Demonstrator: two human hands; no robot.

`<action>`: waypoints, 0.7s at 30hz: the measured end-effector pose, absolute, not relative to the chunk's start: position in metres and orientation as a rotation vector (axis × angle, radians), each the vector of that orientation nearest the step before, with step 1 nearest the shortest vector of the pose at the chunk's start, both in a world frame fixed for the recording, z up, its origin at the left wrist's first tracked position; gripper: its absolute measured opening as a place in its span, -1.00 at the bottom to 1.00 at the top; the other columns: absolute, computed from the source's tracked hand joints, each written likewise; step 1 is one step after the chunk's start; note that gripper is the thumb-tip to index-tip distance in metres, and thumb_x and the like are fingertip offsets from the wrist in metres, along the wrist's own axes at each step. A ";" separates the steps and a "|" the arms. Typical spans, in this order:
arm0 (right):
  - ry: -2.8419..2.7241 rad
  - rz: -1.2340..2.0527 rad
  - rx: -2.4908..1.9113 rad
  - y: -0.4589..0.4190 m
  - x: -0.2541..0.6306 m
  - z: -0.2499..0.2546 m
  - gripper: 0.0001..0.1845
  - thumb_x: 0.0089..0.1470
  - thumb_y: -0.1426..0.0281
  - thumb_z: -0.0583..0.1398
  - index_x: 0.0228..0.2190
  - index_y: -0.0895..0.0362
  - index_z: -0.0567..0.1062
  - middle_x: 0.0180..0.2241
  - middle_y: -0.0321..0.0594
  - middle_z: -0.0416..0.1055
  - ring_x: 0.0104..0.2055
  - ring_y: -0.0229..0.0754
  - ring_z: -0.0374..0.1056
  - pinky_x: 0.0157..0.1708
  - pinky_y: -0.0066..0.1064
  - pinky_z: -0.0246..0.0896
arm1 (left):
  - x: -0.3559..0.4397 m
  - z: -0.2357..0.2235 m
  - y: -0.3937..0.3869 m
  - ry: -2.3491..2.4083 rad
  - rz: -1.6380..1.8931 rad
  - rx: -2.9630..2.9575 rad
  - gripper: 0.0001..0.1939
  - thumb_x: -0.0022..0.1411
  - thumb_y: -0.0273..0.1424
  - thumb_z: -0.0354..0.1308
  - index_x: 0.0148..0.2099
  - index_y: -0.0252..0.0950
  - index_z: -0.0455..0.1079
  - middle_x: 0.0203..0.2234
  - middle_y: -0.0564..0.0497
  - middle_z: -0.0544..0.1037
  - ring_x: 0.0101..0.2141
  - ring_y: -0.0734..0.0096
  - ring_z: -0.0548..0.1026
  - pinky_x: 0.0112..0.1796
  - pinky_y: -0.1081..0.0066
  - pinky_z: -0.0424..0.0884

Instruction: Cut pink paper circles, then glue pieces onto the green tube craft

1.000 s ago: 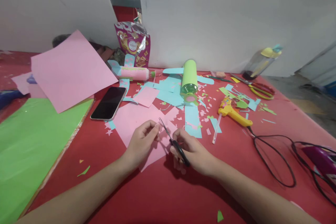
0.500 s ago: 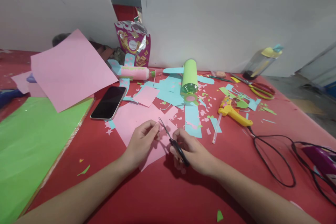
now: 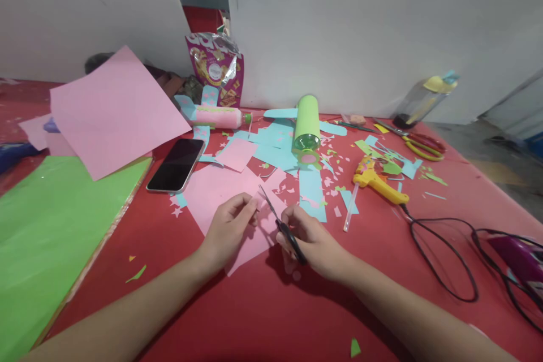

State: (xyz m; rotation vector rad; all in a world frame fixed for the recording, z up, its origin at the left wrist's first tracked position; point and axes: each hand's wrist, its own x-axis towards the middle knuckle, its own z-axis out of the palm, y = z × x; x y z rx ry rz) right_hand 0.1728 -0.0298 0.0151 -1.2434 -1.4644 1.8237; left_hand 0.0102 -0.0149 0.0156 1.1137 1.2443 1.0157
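My right hand (image 3: 311,240) is closed around the black handles of a small pair of scissors (image 3: 291,242). The blades point up and to the left, just beside the fingertips of the other hand. My left hand (image 3: 233,226) is closed in a pinch; whatever its thumb and finger hold is too small and hidden to make out. Beneath both hands lies a large pink paper sheet (image 3: 207,192) on the red table (image 3: 203,317). A small round pink piece (image 3: 296,275) shows just under my right hand.
A phone (image 3: 178,165) and a green sheet (image 3: 55,237) lie left. Behind are a pink-wrapped bottle (image 3: 218,117), a green-wrapped bottle (image 3: 307,116) and a snack bag (image 3: 218,68). Paper scraps surround a yellow glue gun (image 3: 379,185) with a black cord (image 3: 441,274). Pliers (image 3: 424,147) lie far right.
The scissors and my right hand have shifted slightly to the right, so the blade tips stand a little farther from my left fingertips. My left hand has hardly moved.
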 end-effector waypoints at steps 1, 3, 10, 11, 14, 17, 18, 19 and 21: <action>-1.487 1.800 -1.252 -0.030 0.173 0.016 -0.73 -0.01 0.21 0.14 -0.44 0.04 0.12 -0.70 -0.52 0.19 -0.71 -0.38 0.21 -0.72 -0.57 0.06 | 0.010 0.015 -0.015 1.240 1.014 1.109 -0.72 0.13 -0.29 -0.01 -0.56 -0.31 0.18 -0.67 0.16 0.22 -0.62 0.61 0.22 -0.59 0.56 0.23; -1.528 1.750 -1.270 -0.029 0.172 0.018 -0.73 -0.01 0.22 0.14 -0.45 0.05 0.12 -0.70 -0.51 0.18 -0.71 -0.38 0.21 -0.71 -0.57 0.05 | 0.010 0.015 -0.014 1.235 1.015 1.101 -0.73 0.13 -0.28 0.00 -0.55 -0.31 0.18 -0.67 0.16 0.22 -0.62 0.61 0.22 -0.59 0.56 0.24; -1.537 1.736 -1.279 -0.029 0.171 0.021 -0.72 -0.02 0.23 0.15 -0.46 0.05 0.12 -0.70 -0.51 0.18 -0.71 -0.39 0.19 -0.71 -0.56 0.04 | 0.008 0.015 -0.014 1.230 1.018 1.108 -0.73 0.12 -0.26 0.00 -0.54 -0.31 0.20 -0.66 0.16 0.23 -0.61 0.60 0.22 -0.59 0.57 0.23; -1.528 1.745 -1.280 -0.029 0.171 0.021 -0.72 -0.02 0.23 0.15 -0.46 0.05 0.11 -0.70 -0.52 0.17 -0.72 -0.39 0.19 -0.72 -0.55 0.05 | 0.007 0.015 -0.014 1.233 1.019 1.119 -0.73 0.13 -0.26 0.00 -0.54 -0.31 0.20 -0.66 0.16 0.23 -0.61 0.60 0.22 -0.59 0.57 0.22; -1.499 1.778 -1.281 -0.030 0.171 0.021 -0.72 -0.01 0.22 0.14 -0.45 0.05 0.11 -0.71 -0.52 0.16 -0.73 -0.38 0.19 -0.73 -0.54 0.08 | 0.006 0.015 -0.013 1.238 1.029 1.143 -0.73 0.13 -0.27 -0.01 -0.54 -0.31 0.19 -0.65 0.16 0.23 -0.61 0.61 0.22 -0.59 0.57 0.21; -1.489 1.787 -1.277 -0.030 0.171 0.020 -0.71 -0.03 0.24 0.16 -0.46 0.05 0.11 -0.72 -0.53 0.16 -0.73 -0.37 0.20 -0.73 -0.55 0.09 | 0.007 0.015 -0.013 1.247 1.029 1.163 -0.73 0.14 -0.28 -0.02 -0.54 -0.31 0.19 -0.65 0.15 0.23 -0.61 0.60 0.22 -0.59 0.57 0.21; -1.489 1.788 -1.276 -0.030 0.172 0.020 -0.71 -0.03 0.24 0.17 -0.47 0.05 0.11 -0.72 -0.53 0.16 -0.72 -0.37 0.21 -0.73 -0.55 0.09 | 0.007 0.016 -0.013 1.252 1.026 1.170 -0.73 0.14 -0.28 -0.02 -0.54 -0.31 0.19 -0.65 0.15 0.23 -0.61 0.60 0.22 -0.60 0.56 0.21; -1.488 1.792 -1.276 -0.029 0.172 0.019 -0.71 -0.03 0.24 0.17 -0.46 0.05 0.11 -0.72 -0.53 0.16 -0.73 -0.37 0.21 -0.74 -0.55 0.10 | 0.007 0.016 -0.012 1.258 1.025 1.176 -0.73 0.14 -0.28 -0.02 -0.54 -0.31 0.19 -0.66 0.14 0.23 -0.61 0.59 0.22 -0.60 0.56 0.21; -1.487 1.803 -1.280 -0.029 0.173 0.018 -0.70 -0.04 0.24 0.18 -0.46 0.05 0.12 -0.72 -0.54 0.17 -0.74 -0.36 0.21 -0.75 -0.54 0.13 | 0.007 0.016 -0.012 1.270 1.023 1.191 -0.73 0.14 -0.27 -0.02 -0.54 -0.30 0.19 -0.66 0.14 0.24 -0.62 0.58 0.23 -0.60 0.55 0.21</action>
